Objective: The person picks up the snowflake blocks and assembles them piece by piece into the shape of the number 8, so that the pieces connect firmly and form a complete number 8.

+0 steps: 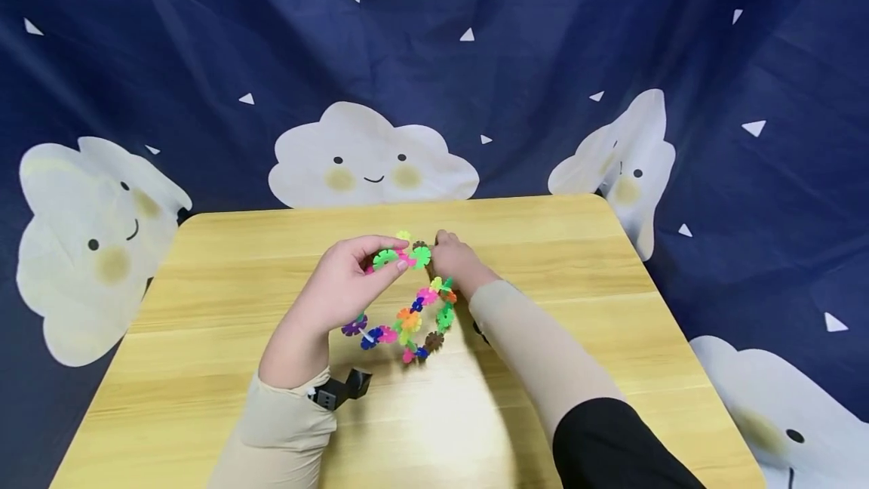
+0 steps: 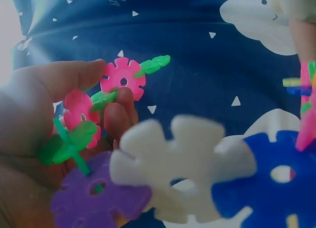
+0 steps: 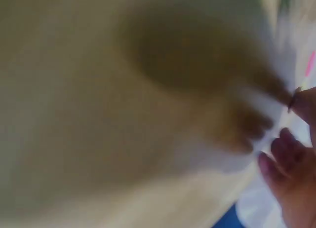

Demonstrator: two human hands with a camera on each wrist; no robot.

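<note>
A loop of joined, notched plastic discs (image 1: 409, 318) in many colours hangs over the table between both hands. My left hand (image 1: 342, 278) pinches a pink disc (image 2: 123, 79) of this chain between thumb and fingers. Green discs adjoin it, and purple, white (image 2: 182, 164) and blue discs hang closer to the left wrist camera. At the chain's far right, my right hand (image 1: 458, 259) is beside a brown disc (image 1: 419, 244). In the right wrist view its fingertips meet at a small dark edge, apparently a disc; the other fingers are loosely bent. Much of its grip is hidden.
The light wooden table (image 1: 224, 300) extends around the hands. A dark blue curtain (image 1: 421, 44) with white clouds and triangles hangs behind it. A black strap with a loose end (image 1: 358, 383) is on the left wrist. A small dark object (image 1: 480, 332) shows beside the right sleeve.
</note>
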